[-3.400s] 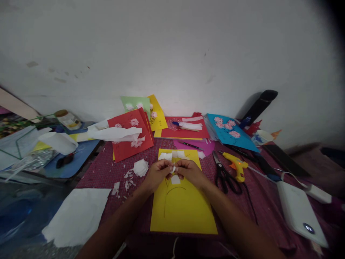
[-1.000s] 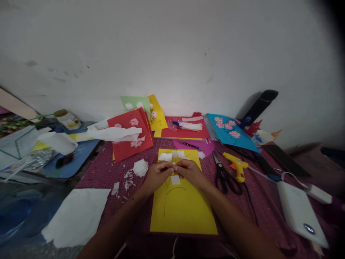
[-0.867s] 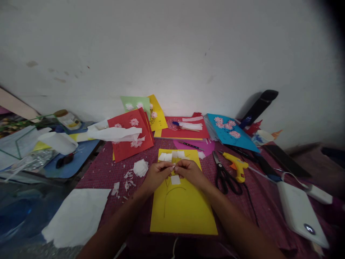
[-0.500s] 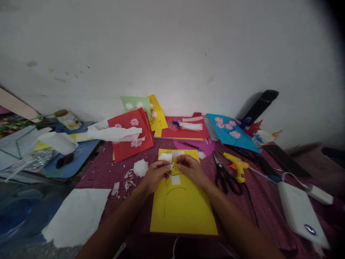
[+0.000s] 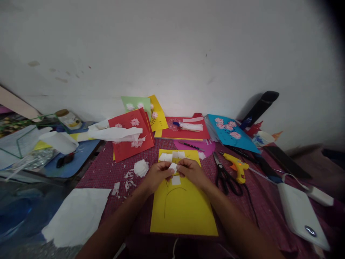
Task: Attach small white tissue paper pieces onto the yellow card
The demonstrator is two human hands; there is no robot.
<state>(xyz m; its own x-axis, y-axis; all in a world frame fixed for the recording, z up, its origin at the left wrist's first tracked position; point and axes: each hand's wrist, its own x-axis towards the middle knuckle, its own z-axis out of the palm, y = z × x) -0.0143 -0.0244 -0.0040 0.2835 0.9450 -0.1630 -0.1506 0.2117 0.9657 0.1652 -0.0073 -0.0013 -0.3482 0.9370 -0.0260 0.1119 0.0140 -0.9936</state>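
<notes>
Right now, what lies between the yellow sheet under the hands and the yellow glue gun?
In the head view, black-handled scissors lie on the maroon cloth between the yellow sheet and the glue gun.

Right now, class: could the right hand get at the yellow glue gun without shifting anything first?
Probably yes. The glue gun lies open on the cloth right of the right hand; only the scissors lie between, flat. The hand would first have to release the white paper square.
</notes>
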